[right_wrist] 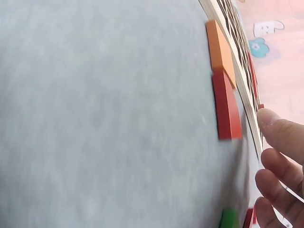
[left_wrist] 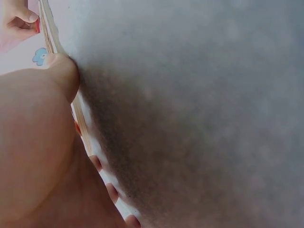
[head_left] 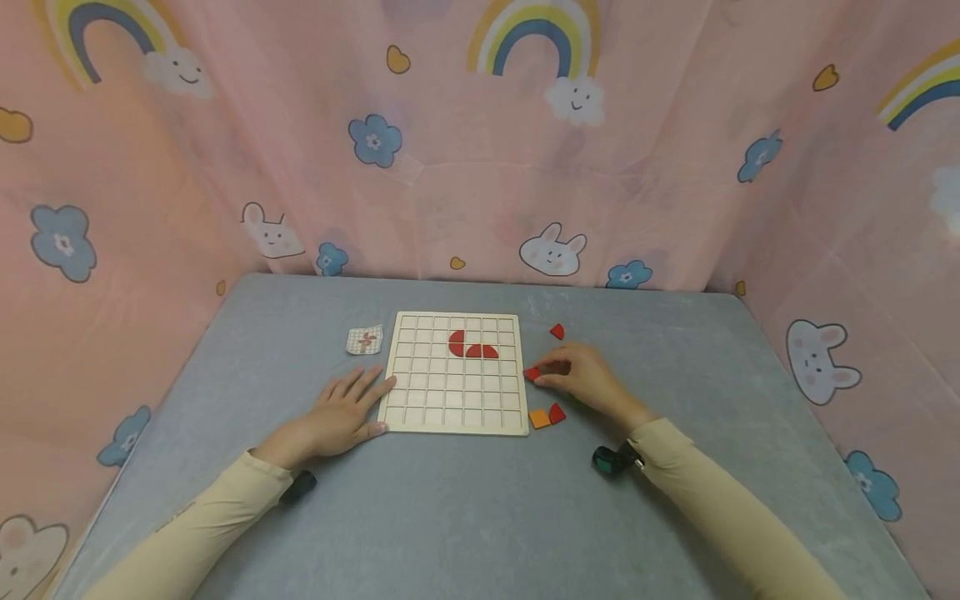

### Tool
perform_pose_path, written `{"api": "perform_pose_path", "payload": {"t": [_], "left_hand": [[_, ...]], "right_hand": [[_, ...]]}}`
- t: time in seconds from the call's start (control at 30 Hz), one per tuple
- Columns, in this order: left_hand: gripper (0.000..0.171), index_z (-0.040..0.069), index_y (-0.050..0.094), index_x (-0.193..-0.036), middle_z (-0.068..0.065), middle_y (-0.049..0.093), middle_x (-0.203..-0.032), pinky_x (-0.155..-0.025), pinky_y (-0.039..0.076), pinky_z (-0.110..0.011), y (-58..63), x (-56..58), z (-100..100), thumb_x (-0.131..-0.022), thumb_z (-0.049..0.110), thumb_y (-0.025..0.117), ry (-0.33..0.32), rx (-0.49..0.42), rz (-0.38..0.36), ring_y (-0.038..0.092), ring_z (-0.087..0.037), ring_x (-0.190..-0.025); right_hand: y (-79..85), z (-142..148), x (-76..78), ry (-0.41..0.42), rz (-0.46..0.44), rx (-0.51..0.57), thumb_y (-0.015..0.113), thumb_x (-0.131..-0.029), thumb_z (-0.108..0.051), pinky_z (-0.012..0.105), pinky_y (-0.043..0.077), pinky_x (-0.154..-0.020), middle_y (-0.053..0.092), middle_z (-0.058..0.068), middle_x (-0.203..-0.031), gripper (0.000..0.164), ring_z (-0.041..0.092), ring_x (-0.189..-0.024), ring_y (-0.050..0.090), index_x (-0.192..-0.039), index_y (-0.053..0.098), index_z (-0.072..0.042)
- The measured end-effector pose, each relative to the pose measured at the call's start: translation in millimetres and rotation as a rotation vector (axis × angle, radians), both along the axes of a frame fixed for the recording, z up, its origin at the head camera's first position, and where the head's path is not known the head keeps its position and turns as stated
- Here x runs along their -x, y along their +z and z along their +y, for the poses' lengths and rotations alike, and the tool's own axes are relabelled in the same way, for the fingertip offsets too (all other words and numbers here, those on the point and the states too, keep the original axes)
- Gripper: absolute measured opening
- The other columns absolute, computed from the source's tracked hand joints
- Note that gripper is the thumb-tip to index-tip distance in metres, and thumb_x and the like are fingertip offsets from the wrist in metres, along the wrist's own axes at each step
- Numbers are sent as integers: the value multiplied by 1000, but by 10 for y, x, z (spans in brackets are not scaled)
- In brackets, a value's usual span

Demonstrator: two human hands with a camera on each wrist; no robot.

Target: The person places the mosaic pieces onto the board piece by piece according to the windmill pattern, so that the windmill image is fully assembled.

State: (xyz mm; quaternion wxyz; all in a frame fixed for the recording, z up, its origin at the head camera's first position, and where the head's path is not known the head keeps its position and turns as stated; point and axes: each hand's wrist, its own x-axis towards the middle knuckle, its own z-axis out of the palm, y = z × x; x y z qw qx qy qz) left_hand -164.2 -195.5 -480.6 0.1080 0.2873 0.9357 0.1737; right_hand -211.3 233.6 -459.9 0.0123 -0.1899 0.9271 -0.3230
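Note:
A square wooden grid board [head_left: 453, 429] lies on the table, with several red quarter-round pieces [head_left: 457, 343] in its upper cells. My right hand [head_left: 581, 379] is at the board's right edge, pinching a red piece [head_left: 532, 374] between thumb and fingers. In the right wrist view the fingertips largely hide this piece [right_wrist: 261, 106]. My left hand [head_left: 341, 417] lies with fingers spread at the board's left edge, its thumb and index fingertip touching the rim. Near the right hand are an orange square piece [head_left: 539, 418] and a red quarter-round piece [head_left: 557, 413].
Another red piece [head_left: 557, 332] lies beyond the right hand. A small card [head_left: 364, 340] with a grid and red pattern is left of the board. The grey table [head_left: 465, 517] meets a pink printed curtain [head_left: 450, 192]. A small green thing [right_wrist: 230, 218] shows in the right wrist view.

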Motion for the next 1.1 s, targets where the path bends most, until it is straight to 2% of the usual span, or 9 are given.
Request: {"api": "perform_pose_path", "payload": {"t": [0.27,0.47,0.57,0.8,0.93,1.1], "left_hand": [[74,4,27,-166,-28,15,-173,-119,13,-77,-6,-2,1,-108,33,62,0,-3,-4,13,-57,-157],[73,5,28,-166,-28,15,-173,-119,14,-77,-22,4,-7,-108,32,62,-3,6,8,14,-57,-157],[73,5,28,-166,-28,15,-173,-119,14,-77,-17,1,-7,-108,33,62,-5,2,9,14,-57,-157],[73,5,27,-166,-28,14,-173,-119,13,-77,-9,-3,-4,-108,32,62,-1,2,-3,13,-57,-157],[73,5,27,-166,-28,14,-173,-119,12,-78,-5,-7,-5,-108,32,62,0,-4,-8,12,-57,-157],[73,5,27,-166,-28,14,-173,-119,13,-77,9,-11,-2,-108,34,60,-5,-1,1,12,-56,-157]], "right_hand": [[-63,-186,-3,31,41,21,89,-88,-19,36,55,-81,75,3,-99,26,19,-89,66,-110,83,-6],[-47,-372,-20,46,-10,49,87,-90,-19,37,53,-86,71,2,-97,24,18,-91,62,-110,83,-7],[-34,-467,-10,65,-18,63,87,-90,-18,34,52,-82,70,2,-95,23,17,-88,60,-110,82,-6],[-15,-669,-1,73,41,47,90,-88,-23,28,49,-73,70,-1,-91,26,14,-82,59,-109,83,-8],[4,-765,11,84,80,59,90,-87,-20,28,49,-72,70,0,-89,26,14,-80,59,-108,83,-6],[31,-908,61,91,85,61,88,-89,-19,27,50,-73,70,-1,-88,24,14,-80,59,-110,83,-8]]}}
